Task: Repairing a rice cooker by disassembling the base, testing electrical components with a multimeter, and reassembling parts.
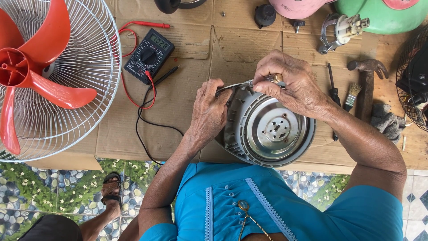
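A round grey metal housing (267,131) with a shiny inner disc lies on the cardboard-covered table (187,111) in front of me. My left hand (209,111) grips its left rim and pinches a dark wire at the top edge. My right hand (294,82) is closed around a small tool with a metal tip and pale handle (273,78), its tip pressed to the housing's top rim.
A red-bladed fan (31,76) in a white wire guard lies at left. A black multimeter (149,56) with red and black leads sits behind. A hammer (366,85), small brush (352,96), screwdriver (332,87) and grey rag (387,122) lie at right.
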